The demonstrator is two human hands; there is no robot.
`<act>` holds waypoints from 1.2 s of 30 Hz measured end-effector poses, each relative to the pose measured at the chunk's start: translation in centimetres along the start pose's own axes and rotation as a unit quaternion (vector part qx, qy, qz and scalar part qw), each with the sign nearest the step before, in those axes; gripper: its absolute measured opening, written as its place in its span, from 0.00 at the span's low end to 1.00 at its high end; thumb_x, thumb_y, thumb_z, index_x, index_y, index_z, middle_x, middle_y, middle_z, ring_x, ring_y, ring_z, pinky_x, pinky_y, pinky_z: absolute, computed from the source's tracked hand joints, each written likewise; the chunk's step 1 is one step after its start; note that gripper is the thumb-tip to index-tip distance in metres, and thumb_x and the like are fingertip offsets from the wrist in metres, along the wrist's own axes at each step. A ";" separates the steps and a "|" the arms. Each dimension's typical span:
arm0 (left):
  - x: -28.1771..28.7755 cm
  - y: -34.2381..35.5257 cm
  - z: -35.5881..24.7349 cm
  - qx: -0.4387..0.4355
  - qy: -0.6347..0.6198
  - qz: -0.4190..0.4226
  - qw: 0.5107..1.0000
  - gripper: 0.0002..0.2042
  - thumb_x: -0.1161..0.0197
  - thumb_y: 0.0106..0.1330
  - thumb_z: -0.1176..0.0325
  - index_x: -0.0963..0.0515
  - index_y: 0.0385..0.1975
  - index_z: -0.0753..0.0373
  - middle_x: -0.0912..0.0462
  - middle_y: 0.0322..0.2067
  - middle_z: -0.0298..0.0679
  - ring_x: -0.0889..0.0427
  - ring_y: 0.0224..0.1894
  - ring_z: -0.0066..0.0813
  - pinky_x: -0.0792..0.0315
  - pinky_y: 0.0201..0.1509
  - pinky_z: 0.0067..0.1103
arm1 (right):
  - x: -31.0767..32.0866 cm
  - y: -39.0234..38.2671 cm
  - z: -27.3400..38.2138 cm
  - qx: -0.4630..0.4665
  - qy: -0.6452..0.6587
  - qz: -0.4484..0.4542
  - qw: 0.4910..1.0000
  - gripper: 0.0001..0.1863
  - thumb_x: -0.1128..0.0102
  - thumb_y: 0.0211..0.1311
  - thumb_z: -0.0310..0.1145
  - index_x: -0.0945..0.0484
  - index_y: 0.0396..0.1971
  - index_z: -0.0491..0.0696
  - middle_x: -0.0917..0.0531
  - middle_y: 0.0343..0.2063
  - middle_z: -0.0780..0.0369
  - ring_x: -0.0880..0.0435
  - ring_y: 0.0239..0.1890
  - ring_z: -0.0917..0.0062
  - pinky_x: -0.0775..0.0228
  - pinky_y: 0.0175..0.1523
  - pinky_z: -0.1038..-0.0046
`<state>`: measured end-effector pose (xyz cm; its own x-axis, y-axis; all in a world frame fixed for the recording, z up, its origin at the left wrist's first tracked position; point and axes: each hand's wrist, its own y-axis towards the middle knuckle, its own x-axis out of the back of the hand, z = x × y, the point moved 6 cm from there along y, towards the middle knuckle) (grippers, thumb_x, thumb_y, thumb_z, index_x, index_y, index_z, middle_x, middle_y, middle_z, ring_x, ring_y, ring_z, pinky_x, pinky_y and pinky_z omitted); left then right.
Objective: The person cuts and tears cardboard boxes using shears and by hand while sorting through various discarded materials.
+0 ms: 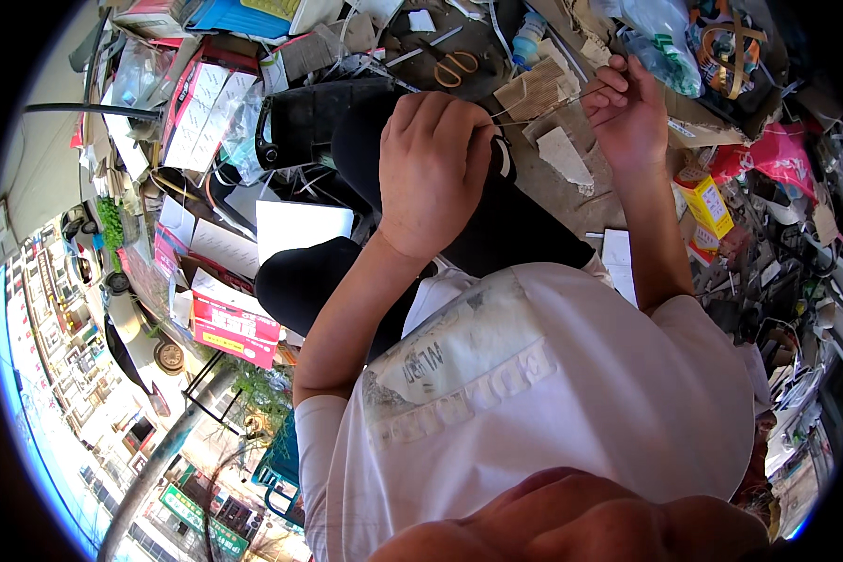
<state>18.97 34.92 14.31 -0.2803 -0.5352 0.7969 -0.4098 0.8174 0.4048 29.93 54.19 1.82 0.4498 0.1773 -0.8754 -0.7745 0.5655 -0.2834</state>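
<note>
Hands point(429, 173) point(633, 122) apart, fingers point(609, 94) bent

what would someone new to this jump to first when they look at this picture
Probably the raised left hand near the upper middle and the right hand to its right, with a thin strand running between them. Next would be the big white shirt filling the lower middle. Among the clutter, the orange-handled scissors at the top and the yellow box at right stand out.

Two hands point(431, 173) point(626, 112), one pair of scissors point(448, 64) and one blue-capped bottle point(529, 37) show.
</note>
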 end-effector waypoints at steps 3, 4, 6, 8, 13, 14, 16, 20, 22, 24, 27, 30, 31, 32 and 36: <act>0.1 0.1 -0.2 -0.014 0.043 -0.008 0.999 0.05 0.34 0.54 0.76 0.24 0.28 0.61 0.21 0.31 0.39 0.23 0.39 0.41 0.30 0.43 0.32 | 0.2 -0.6 3.0 0.202 -0.191 -0.109 0.954 0.09 0.44 0.68 0.36 0.25 0.43 0.47 0.23 0.31 0.66 0.27 0.27 0.84 0.33 0.37 0.78; 0.1 0.2 -0.3 -0.021 0.056 -0.012 0.998 0.06 0.34 0.54 0.76 0.24 0.28 0.60 0.21 0.32 0.38 0.23 0.39 0.40 0.30 0.44 0.32 | -1.0 -1.3 3.3 0.282 -0.286 -0.101 0.910 0.10 0.42 0.67 0.33 0.24 0.44 0.47 0.22 0.34 0.65 0.26 0.28 0.83 0.31 0.38 0.77; -0.1 0.1 -0.3 -0.034 0.092 -0.018 0.995 0.06 0.34 0.55 0.75 0.24 0.29 0.59 0.22 0.33 0.37 0.23 0.40 0.39 0.30 0.45 0.32 | -4.3 -3.1 3.6 0.388 -0.483 -0.071 0.782 0.12 0.40 0.64 0.29 0.25 0.47 0.45 0.21 0.38 0.63 0.23 0.29 0.81 0.29 0.37 0.75; -0.4 0.4 -0.7 -0.050 0.119 -0.015 0.991 0.06 0.34 0.55 0.74 0.24 0.30 0.58 0.22 0.34 0.37 0.23 0.41 0.38 0.31 0.46 0.31 | -7.3 -5.0 2.7 0.421 -0.667 -0.034 0.614 0.16 0.38 0.62 0.25 0.25 0.49 0.44 0.20 0.41 0.61 0.22 0.29 0.81 0.28 0.35 0.75; -1.0 0.9 -1.1 -0.080 0.149 -0.003 0.986 0.06 0.34 0.56 0.72 0.24 0.32 0.58 0.22 0.35 0.36 0.23 0.42 0.37 0.31 0.46 0.31 | -8.2 -5.5 -2.7 0.275 -0.659 0.169 0.679 0.13 0.35 0.57 0.23 0.20 0.43 0.48 0.18 0.35 0.61 0.18 0.30 0.73 0.27 0.34 0.75; -1.1 1.0 -1.2 -0.083 0.150 -0.004 0.985 0.06 0.34 0.57 0.72 0.24 0.32 0.58 0.22 0.35 0.36 0.23 0.42 0.37 0.31 0.47 0.31 | -8.1 -5.4 -3.1 0.277 -0.649 0.170 0.688 0.12 0.34 0.57 0.24 0.19 0.42 0.48 0.18 0.34 0.61 0.18 0.30 0.72 0.26 0.34 0.74; -1.2 1.0 -1.3 -0.090 0.148 0.009 0.985 0.06 0.34 0.57 0.72 0.24 0.32 0.58 0.22 0.35 0.36 0.23 0.43 0.37 0.31 0.48 0.31 | -7.8 -5.4 -3.5 0.283 -0.628 0.171 0.704 0.10 0.33 0.56 0.24 0.18 0.39 0.49 0.19 0.31 0.61 0.17 0.31 0.70 0.26 0.34 0.73; -1.3 1.1 -1.5 -0.105 0.143 0.023 0.984 0.06 0.34 0.57 0.71 0.24 0.32 0.58 0.22 0.36 0.36 0.22 0.44 0.36 0.31 0.51 0.31 | -7.5 -5.2 -3.3 0.283 -0.655 0.181 0.677 0.09 0.33 0.55 0.25 0.18 0.37 0.48 0.19 0.29 0.62 0.17 0.31 0.69 0.26 0.35 0.72; -1.3 1.1 -1.7 -0.108 0.146 0.025 0.983 0.06 0.33 0.57 0.71 0.24 0.32 0.58 0.22 0.36 0.36 0.22 0.45 0.36 0.31 0.51 0.31 | -7.3 -5.1 -3.2 0.281 -0.668 0.185 0.663 0.08 0.32 0.55 0.26 0.19 0.36 0.48 0.20 0.28 0.62 0.17 0.30 0.69 0.25 0.34 0.72; -1.3 1.3 -1.7 -0.112 0.142 0.030 0.983 0.07 0.33 0.57 0.71 0.23 0.32 0.58 0.21 0.36 0.36 0.22 0.45 0.36 0.31 0.52 0.31 | -7.1 -5.1 -3.1 0.275 -0.679 0.183 0.656 0.08 0.32 0.55 0.26 0.19 0.35 0.48 0.19 0.28 0.62 0.17 0.30 0.69 0.26 0.34 0.72; -0.9 1.5 -1.3 -0.115 0.132 0.030 0.984 0.06 0.33 0.57 0.71 0.23 0.33 0.58 0.21 0.36 0.37 0.22 0.45 0.37 0.32 0.53 0.32 | -6.6 -5.1 -2.7 0.272 -0.679 0.187 0.656 0.06 0.33 0.56 0.27 0.20 0.34 0.48 0.18 0.27 0.61 0.17 0.29 0.69 0.26 0.33 0.71; 0.6 1.1 0.1 -0.101 0.131 0.003 0.986 0.06 0.34 0.59 0.73 0.23 0.34 0.59 0.20 0.37 0.38 0.22 0.43 0.39 0.31 0.52 0.33 | -4.4 -4.0 -0.7 0.263 -0.718 0.130 0.632 0.06 0.35 0.59 0.30 0.21 0.34 0.47 0.18 0.28 0.59 0.17 0.28 0.67 0.26 0.33 0.70; 1.3 0.8 1.1 -0.084 0.140 -0.010 0.987 0.06 0.35 0.60 0.74 0.23 0.34 0.59 0.20 0.36 0.38 0.21 0.42 0.39 0.30 0.51 0.32 | -3.2 -3.3 0.6 0.258 -0.737 0.100 0.617 0.06 0.35 0.60 0.31 0.21 0.35 0.47 0.17 0.28 0.59 0.17 0.28 0.66 0.26 0.33 0.69; 2.3 0.1 2.0 -0.065 0.152 -0.024 0.986 0.06 0.35 0.60 0.75 0.23 0.35 0.60 0.20 0.36 0.38 0.21 0.42 0.39 0.30 0.50 0.32 | -1.5 -2.5 1.8 0.251 -0.763 0.066 0.592 0.06 0.37 0.62 0.33 0.21 0.35 0.47 0.17 0.28 0.58 0.17 0.28 0.64 0.26 0.33 0.68; 5.3 -2.2 7.6 0.006 0.209 -0.041 0.977 0.05 0.37 0.63 0.74 0.22 0.37 0.59 0.19 0.37 0.37 0.21 0.40 0.37 0.30 0.46 0.31 | 6.1 -0.6 9.7 0.278 -0.870 -0.048 0.405 0.08 0.44 0.66 0.37 0.24 0.32 0.48 0.17 0.29 0.57 0.17 0.31 0.58 0.25 0.33 0.62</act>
<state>11.81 28.64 14.21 0.1324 -0.4636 0.8761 -0.4262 0.7713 0.4726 37.39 62.72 0.44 0.4734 0.1598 0.8662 -0.7141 0.6453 0.2713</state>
